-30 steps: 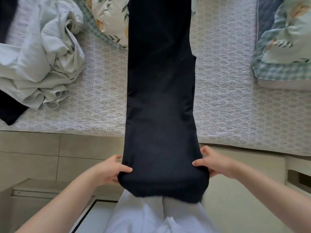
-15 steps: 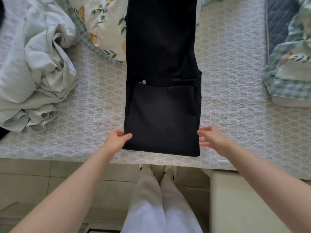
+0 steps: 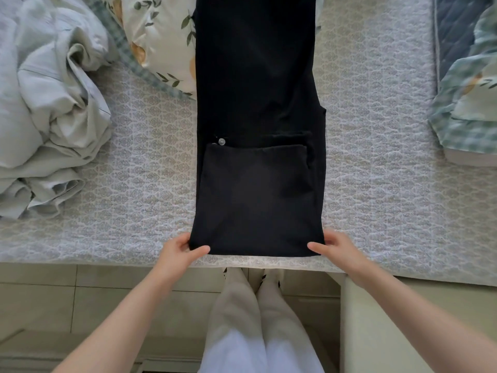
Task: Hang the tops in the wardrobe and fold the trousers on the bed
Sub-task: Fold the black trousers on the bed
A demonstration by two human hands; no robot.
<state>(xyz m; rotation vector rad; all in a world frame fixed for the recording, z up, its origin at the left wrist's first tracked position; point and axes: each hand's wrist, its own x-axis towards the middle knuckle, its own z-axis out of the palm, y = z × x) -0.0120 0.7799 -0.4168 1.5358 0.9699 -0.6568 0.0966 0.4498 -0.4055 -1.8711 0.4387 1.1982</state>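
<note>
The scene is seen through one view only, worn on the person's head. It is pointed steeply downward and a little forward, across the near edge of the bed (image 3: 376, 157), which is met square-on. The left hand (image 3: 178, 250) and the right hand (image 3: 338, 247) are caught close (reaching in from the two bottom corners), and the floor (image 3: 80, 292) is included below, its lines bent slightly by the wide lens.

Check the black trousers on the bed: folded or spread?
Partly folded: the black trousers have a flap doubled back to the silver button; left hand and right hand pinch the fold.
</note>
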